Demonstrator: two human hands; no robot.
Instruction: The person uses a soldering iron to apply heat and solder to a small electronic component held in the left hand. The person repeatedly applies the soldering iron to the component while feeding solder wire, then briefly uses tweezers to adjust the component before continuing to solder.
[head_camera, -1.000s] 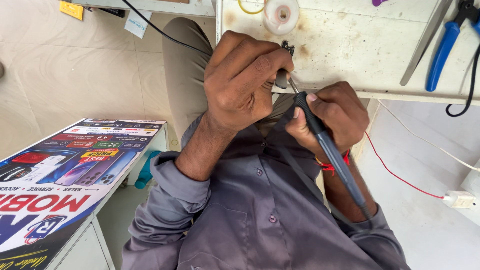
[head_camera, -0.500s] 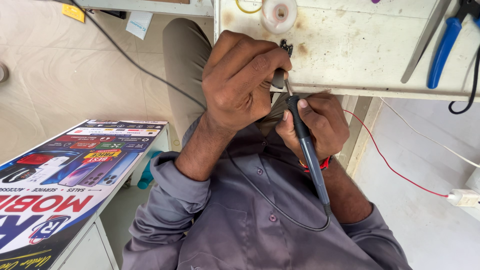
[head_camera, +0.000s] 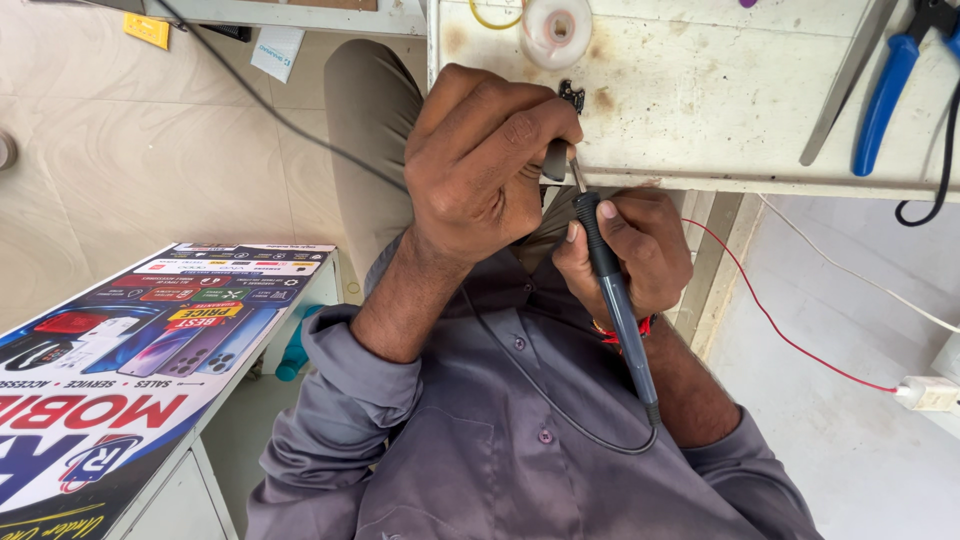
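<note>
Stained white counter (head_camera: 700, 90) filled the upper right of the frame, tiled floor upper left. Right hand (head_camera: 625, 250), centre frame just under the counter edge, had its grip clamped on a dark-handled soldering iron (head_camera: 610, 290); the iron's tip pointed up toward the counter edge, its cord looped down over the grey shirt (head_camera: 480, 440). Left hand (head_camera: 485, 160), just left and above, had fingers pinched together on a small grey part (head_camera: 555, 160) touching the tip; what it is, cannot tell. Tape roll (head_camera: 555, 25) sat on the counter at top centre, blue-handled pliers (head_camera: 885, 95) at upper right. Red wire (head_camera: 790, 330) ran lower right to a white plug (head_camera: 930, 393). Printed poster board (head_camera: 120, 370) lay lower left.
</note>
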